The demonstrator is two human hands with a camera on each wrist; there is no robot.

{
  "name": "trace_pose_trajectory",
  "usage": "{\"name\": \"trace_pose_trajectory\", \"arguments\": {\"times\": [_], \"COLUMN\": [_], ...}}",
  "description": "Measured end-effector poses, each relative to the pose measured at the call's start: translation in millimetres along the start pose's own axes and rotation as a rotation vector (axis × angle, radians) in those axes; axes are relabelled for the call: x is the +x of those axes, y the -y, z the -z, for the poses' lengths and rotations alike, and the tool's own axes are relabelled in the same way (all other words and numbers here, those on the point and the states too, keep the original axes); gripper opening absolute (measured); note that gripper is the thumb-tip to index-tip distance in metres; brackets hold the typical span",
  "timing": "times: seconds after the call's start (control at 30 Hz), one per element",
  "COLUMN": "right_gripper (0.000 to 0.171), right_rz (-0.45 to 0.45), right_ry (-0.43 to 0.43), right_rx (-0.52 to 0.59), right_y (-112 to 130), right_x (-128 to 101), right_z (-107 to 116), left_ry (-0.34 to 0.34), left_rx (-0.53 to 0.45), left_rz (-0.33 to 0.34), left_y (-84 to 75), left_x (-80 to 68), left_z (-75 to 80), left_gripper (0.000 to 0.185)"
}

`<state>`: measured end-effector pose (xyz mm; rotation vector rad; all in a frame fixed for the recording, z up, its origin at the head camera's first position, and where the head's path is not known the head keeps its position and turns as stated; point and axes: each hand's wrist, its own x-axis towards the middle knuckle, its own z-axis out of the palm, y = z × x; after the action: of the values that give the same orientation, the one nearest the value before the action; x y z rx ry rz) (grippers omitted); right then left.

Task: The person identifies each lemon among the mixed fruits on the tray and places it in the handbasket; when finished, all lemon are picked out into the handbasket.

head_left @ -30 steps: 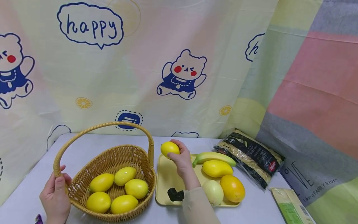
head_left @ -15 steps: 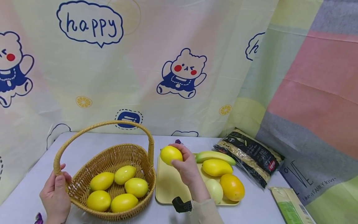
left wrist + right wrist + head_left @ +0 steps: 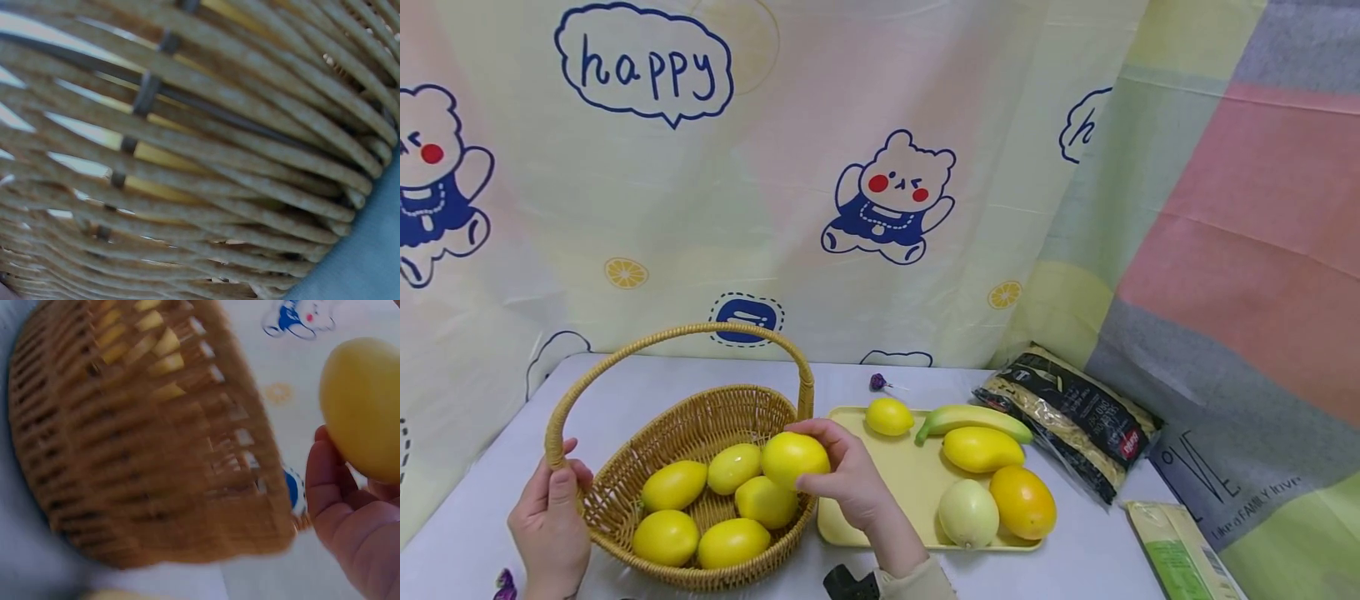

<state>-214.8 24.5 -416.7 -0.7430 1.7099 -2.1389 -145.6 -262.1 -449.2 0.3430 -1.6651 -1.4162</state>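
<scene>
Left hand [image 3: 550, 521]: handle [image 3: 710, 329] gripped near its base, though finger contact is partly hidden.
Right hand [image 3: 848, 479]: lemon [image 3: 794, 458] pinched over the right side of the basket [image 3: 700, 421].
Lowering: best done gently, the other lemons [image 3: 733, 543] left unknocked.

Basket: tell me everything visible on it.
Tan wicker-looking basket, oval, open-topped, with a tall arched handle. It stands on the white table, left of the tray in the head view; whether they touch is unclear. Five lemons lie inside. The left grip holds the handle's left end.
</scene>
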Motion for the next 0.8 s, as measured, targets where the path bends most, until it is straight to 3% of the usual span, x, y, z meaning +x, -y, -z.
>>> {"name": "trace_pose_trajectory", "arguments": {"times": [0.23, 0.37, 0.8], "right_gripper": [0.053, 0.051, 0.044], "right_rz": [-0.124, -0.169, -0.133], "right_ry": [0.052, 0.051, -0.016], "right_rx": [-0.175, -0.219, -0.049], "right_y": [-5.7, -9.6, -9.0], "right_x": [8.7, 12.3, 11.7], "right_z": [-26.7, -35.5, -36.7], "left_ry": [0.003, 0.008, 0.004], "left_rx": [-0.003, -0.004, 0.01], "left_rz": [-0.007, -0.001, -0.002], "left_y": [1.5, 1.1, 1.0], "left_x": [0.2, 0.2, -0.4], "left_z": [0.5, 0.5, 0.1], "left_gripper": [0.03, 0.03, 0.03]}}
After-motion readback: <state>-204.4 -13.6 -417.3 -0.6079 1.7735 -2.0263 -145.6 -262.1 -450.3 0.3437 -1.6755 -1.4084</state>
